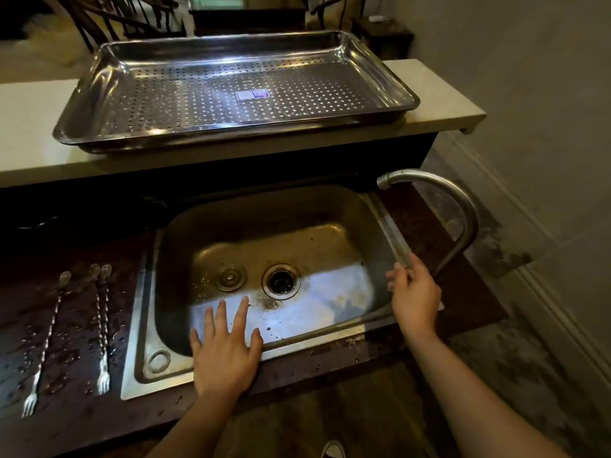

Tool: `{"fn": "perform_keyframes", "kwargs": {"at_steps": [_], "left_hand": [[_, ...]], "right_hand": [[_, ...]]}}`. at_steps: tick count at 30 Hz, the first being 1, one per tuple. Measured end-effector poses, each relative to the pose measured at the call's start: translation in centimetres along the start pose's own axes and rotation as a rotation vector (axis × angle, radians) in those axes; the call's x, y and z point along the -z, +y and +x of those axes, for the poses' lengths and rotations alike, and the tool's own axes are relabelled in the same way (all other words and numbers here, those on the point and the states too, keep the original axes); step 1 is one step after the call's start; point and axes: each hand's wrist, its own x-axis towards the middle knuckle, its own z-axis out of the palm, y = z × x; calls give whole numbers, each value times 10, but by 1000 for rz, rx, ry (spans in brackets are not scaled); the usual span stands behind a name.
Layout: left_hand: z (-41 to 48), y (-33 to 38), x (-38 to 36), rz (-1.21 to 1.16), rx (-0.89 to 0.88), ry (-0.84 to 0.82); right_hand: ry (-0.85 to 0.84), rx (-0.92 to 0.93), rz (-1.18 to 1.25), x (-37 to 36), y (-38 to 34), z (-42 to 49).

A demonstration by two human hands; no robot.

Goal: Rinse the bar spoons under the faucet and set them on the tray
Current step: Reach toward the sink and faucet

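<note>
In the head view the three bar spoons (101, 325) lie on the wet counter (69, 385) left of the sink (139, 325), long axes near-to-far, forks nearest, closest to the left hand (224, 355), spread flat on the near rim, while the right hand (413, 292), fingers relaxed and holding nothing, rests by the faucet (463, 209).

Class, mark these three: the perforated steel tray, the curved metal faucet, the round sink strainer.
Perforated steel tray (185, 104): head view, bare perforated floor.
Curved metal faucet (429, 176): head view, top of arch.
Round sink strainer (230, 277): head view, centre knob.
</note>
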Motion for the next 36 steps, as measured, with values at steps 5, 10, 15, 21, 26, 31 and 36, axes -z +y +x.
{"fn": "perform_keyframes", "kwargs": {"at_steps": [5,10,15,21,26,31,36], "left_hand": [[1,-1,-1,-9,9,40],[1,-2,-2,-17,2,38],[-1,0,0,-12,1,42],[-1,0,0,0,-2,32],[-1,1,1,9,2,26],[-1,1,1,20,7,23],[-1,2,2,9,3,31]], "right_hand": [[7,-76,6,1,0,3],[-2,-156,57,0,1,8],[64,-432,462,-4,-7,10],[46,-635,950,0,-22,10],[27,-661,1057,2,-21,9],[67,-659,1038,-3,-16,8],[184,-674,998,-16,-20,13]]}}
